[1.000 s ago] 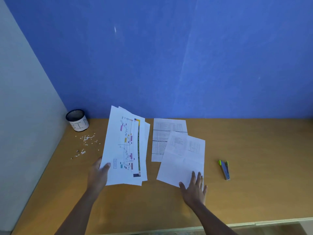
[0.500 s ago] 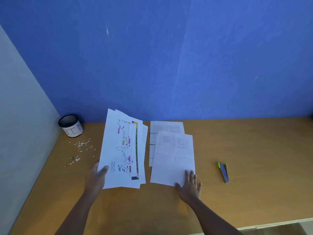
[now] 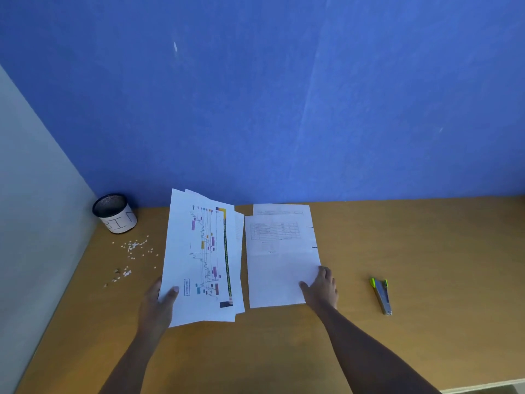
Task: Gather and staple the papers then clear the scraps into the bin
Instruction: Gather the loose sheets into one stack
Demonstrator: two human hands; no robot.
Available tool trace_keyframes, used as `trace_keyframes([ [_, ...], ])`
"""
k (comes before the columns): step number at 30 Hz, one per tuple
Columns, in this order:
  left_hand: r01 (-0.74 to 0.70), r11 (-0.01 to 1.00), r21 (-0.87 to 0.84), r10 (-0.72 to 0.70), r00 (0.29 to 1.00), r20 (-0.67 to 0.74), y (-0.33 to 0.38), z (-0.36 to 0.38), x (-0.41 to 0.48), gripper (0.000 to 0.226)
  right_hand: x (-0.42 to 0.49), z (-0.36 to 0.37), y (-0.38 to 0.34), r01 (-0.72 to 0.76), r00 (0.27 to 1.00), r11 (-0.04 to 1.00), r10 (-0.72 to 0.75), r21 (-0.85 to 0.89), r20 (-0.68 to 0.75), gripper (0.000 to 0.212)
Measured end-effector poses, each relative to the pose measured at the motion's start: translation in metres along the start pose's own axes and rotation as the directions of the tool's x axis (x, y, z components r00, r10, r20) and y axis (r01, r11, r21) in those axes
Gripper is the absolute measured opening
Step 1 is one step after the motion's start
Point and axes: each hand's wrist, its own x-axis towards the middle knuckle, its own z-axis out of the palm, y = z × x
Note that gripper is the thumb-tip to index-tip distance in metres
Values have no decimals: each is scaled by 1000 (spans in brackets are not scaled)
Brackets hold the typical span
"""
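Now the left hand point(image 3: 157, 306) pinches the chart sheets point(image 3: 199, 251) at their near corner, while the right hand point(image 3: 320, 286) presses relaxed fingers on the table printouts point(image 3: 278, 260), the stapler point(image 3: 382, 296) well to its right.

Wooden desk point(image 3: 397, 223) with mesh bin point(image 3: 115, 213) at its far-left corner, scraps point(image 3: 133, 248) nearby, two overlapped sheets point(image 3: 281, 260), a stapler point(image 3: 382, 295).

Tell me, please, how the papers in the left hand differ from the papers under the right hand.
The chart sheaf shows a coloured chart on top; the table pile shows a faint black table. The chart sheaf is tilted up off the desk, held at its near corner by the left hand; the table pile lies flat under the right hand. The chart sheaf is fanned; the table pile nearly squared. Both are white sheets.
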Motion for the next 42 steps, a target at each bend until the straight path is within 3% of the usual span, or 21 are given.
trace_keyframes([
  [3, 10, 1000, 2, -10, 1000, -2, -5, -1, 1, 20, 7, -2, -4, -107, 994, 992, 108, 64, -4, 87],
  [11, 1, 1000, -24, -1, 1000, -2, -6, 0, -7, 19, 13, -2, -4, -161, 987, 943, 157, 292, 38, 105],
  [14, 4, 998, -65, -4, 1000, -1, -3, 0, -12, 18, 13, -4, -7, -190, 982, 930, 177, 315, 71, 94],
  [17, 6, 996, -87, -6, 1000, -2, -6, -4, -13, 18, 9, -7, -7, -185, 983, 933, 169, 308, 75, 65],
  [20, 3, 997, -83, -4, 1000, -12, -12, -8, -15, 27, -1, -10, -4, -143, 989, 954, 145, 263, 11, 48],
  [23, 23, 995, -101, -27, 999, -40, -15, -12, -17, 30, -9, -12, 3, -121, 989, 931, 142, 344, -37, 37],
  [30, 96, 981, -171, -111, 990, -83, -20, -16, -23, 28, -31, -10, 28, -125, 979, 757, 198, 642, -43, 21],
  [36, 129, 959, -252, -133, 991, -2, -19, -10, -31, 31, -63, 4, 34, -161, 978, 683, 205, 712, 25, 17],
  [42, 93, 973, -210, -78, 994, 79, -6, 15, -44, 27, -89, 8, 27, -196, 980, 605, 138, 772, 141, 13],
])
